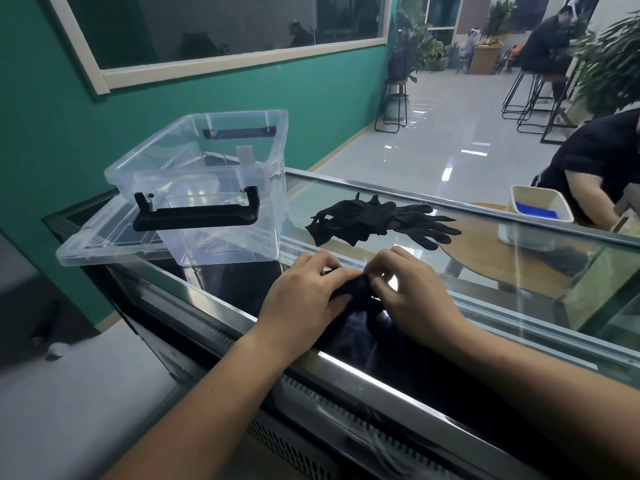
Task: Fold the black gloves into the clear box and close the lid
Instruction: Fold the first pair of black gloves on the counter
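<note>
A black glove (pixel 356 292) lies bunched on the glass counter top between my two hands. My left hand (pixel 304 289) presses on its left side and my right hand (pixel 412 289) pinches its right side with the fingertips. Most of this glove is hidden under my hands. A pile of black gloves (pixel 381 221) lies flat further back on the glass. The clear box (pixel 221 188) with black handles stands open at the left, empty. It rests on its clear lid (pixel 104 244), which lies flat under it.
The glass counter (pixel 519 306) has metal edges and drops off in front of me. A white tub (pixel 535 216) holding something blue stands at the right, under the glass level. A person in dark clothes (pixel 595 168) leans at the far right.
</note>
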`<state>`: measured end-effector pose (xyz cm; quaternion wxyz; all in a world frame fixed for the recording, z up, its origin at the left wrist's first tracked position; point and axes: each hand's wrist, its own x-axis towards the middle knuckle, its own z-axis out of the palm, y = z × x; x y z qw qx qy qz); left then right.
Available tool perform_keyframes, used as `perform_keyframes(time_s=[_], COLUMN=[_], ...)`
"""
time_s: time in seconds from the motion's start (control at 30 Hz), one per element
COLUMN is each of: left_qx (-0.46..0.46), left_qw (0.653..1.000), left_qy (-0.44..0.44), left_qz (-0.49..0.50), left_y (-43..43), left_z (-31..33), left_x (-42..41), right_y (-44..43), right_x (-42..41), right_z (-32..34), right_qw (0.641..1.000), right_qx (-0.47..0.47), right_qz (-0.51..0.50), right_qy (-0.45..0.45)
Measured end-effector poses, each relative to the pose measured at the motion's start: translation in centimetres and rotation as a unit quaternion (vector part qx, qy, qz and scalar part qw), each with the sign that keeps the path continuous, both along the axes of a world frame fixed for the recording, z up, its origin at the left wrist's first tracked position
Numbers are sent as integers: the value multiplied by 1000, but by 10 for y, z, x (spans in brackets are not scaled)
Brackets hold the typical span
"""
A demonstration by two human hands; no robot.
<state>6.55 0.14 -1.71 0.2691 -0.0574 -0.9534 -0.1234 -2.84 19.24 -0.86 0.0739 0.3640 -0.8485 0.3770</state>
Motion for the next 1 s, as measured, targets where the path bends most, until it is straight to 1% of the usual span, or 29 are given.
perform_keyframes(time_s=[0.2, 0.33, 0.4, 0.5, 0.63, 0.8, 0.9, 1.0], left_qx=[-16, -28, -31, -45, -92, -121, -128, -126], left_qw=[1000, 999, 998, 996, 987, 974, 972, 978], left_qy=[10, 26, 42, 74, 132, 191, 191, 153], left_qz=[5, -15, -21, -20, -20, 14, 42, 64], left_y=[1, -1, -6, -15, -26, -51, -82, -117], left_z=[1, 7, 17, 44, 97, 165, 190, 201], left_x=[-8, -10, -11, -14, -10, -3, -4, -6], right_y=[-1, 2, 3, 3, 3, 3, 3, 3], right_x=[-3, -6, -6, -6, -7, -6, -5, -5], right_z=[2, 5, 6, 6, 6, 5, 6, 7], right_qw=[997, 990, 987, 987, 989, 990, 991, 990], right_qx=[-20, -52, -65, -71, -55, -44, -37, -41], right_qz=[-26, -49, -50, -46, -40, -36, -31, -28], right_qy=[-64, -125, -135, -137, -130, -132, -122, -128])
